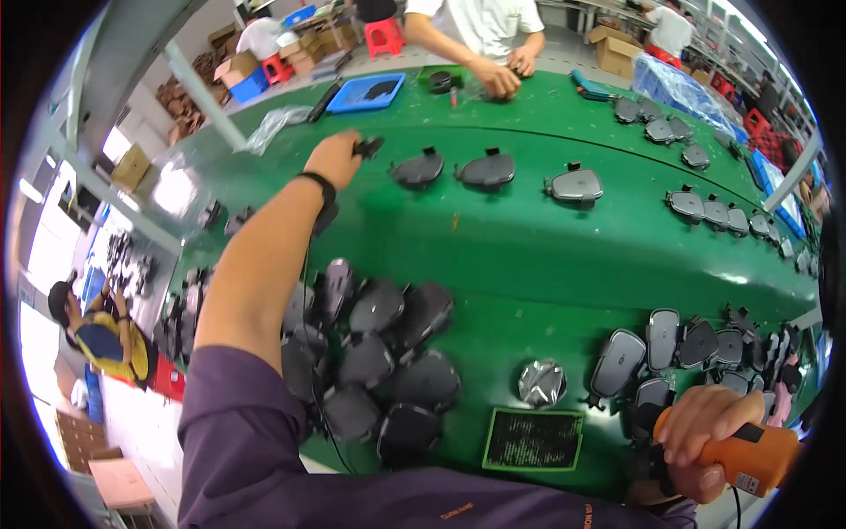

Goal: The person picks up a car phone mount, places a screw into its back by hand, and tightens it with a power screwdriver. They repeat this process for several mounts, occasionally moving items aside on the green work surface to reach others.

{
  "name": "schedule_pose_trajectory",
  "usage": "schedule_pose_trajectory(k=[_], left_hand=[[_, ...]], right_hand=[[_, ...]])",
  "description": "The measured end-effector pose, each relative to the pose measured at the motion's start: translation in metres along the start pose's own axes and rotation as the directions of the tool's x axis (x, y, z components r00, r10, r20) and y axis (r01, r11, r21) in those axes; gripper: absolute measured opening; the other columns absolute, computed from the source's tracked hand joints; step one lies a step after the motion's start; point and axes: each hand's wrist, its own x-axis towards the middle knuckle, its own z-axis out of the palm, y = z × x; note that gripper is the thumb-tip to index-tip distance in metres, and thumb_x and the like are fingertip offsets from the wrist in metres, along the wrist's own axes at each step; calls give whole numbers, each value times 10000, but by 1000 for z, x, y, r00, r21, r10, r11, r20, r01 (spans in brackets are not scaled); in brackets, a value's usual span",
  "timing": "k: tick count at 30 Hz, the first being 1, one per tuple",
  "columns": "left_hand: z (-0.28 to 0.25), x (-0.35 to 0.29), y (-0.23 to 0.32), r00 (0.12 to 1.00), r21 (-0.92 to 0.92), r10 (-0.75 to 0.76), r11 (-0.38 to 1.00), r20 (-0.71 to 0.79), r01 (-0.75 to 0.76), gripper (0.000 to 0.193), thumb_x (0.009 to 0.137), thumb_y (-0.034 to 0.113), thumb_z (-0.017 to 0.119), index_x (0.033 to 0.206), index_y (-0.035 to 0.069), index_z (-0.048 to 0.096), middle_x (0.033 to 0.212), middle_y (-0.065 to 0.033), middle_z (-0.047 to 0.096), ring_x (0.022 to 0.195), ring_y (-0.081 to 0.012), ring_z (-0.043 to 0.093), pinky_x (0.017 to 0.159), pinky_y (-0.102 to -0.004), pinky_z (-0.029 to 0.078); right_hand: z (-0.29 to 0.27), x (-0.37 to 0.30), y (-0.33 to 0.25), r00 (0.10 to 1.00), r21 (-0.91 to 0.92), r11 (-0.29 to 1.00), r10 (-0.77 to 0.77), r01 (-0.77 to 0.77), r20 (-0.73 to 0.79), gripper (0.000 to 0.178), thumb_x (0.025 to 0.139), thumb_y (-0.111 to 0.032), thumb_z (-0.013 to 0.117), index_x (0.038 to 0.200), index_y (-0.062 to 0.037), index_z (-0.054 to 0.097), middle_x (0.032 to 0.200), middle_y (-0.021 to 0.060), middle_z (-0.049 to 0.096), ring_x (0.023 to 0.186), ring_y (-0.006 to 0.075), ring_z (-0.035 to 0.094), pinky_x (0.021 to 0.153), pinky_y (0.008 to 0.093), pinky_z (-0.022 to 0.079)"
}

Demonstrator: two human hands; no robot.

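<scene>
My left arm stretches far across the green table, and my left hand is closed on a small black part, its shape partly hidden by the fingers. To the right of that hand, a dark phone holder, a second phone holder and a grey phone holder lie in a spaced row. At the lower right, my right hand wraps around an orange corded power tool, which looks like an electric screwdriver. The tool's black nose points left; its tip is hidden.
Many phone holders lie beside my left arm, with another group near the tool. A green-rimmed tray of small dark pieces sits near me, below a shiny round dish. Opposite, a person's hands work beside a blue tray.
</scene>
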Motion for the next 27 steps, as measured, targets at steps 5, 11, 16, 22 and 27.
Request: schedule_pose_trajectory(k=[5,11,16,22,27], left_hand=[[-69,20,61,967,-31,148,987,-207,-158,347,800,235,675,1058,7,631,998,-254,681,957,-437,646,860,-501,512],[-198,-40,120,958,-58,150,984,-243,-169,390,803,117,732,1161,31,605,938,-198,703,874,-311,696,796,-400,542],[-273,-120,143,977,-154,161,971,-142,-183,442,794,130,746,1183,20,567,963,-192,687,887,-288,682,806,-383,537],[-228,-141,95,932,-199,25,974,-361,-104,463,806,145,758,1208,22,562,1025,-177,687,910,-288,677,811,-369,538],[-194,-137,70,836,-822,-299,499,-459,-273,360,889,89,685,1221,13,569,1067,-127,691,947,-283,676,823,-372,554]], right_hand=[[12,-8,-27,994,-51,998,-42,37,-100,402,862,-270,716,1087,-59,459,628,-29,553,502,111,538,534,241,488],[8,-14,-41,995,16,1000,-20,21,-93,409,876,-307,692,1097,-61,452,651,-28,500,567,97,475,612,241,415],[-4,-25,-56,998,33,999,14,-12,-56,413,876,-297,684,1100,-54,436,685,-17,477,625,100,447,663,254,387],[2,-23,-65,999,27,999,23,-24,32,410,892,-273,662,1150,-35,450,683,8,530,610,121,510,634,273,442],[1,-24,-65,998,30,999,19,-21,58,418,901,-297,634,1164,-36,440,692,-3,512,633,109,491,662,264,409]])
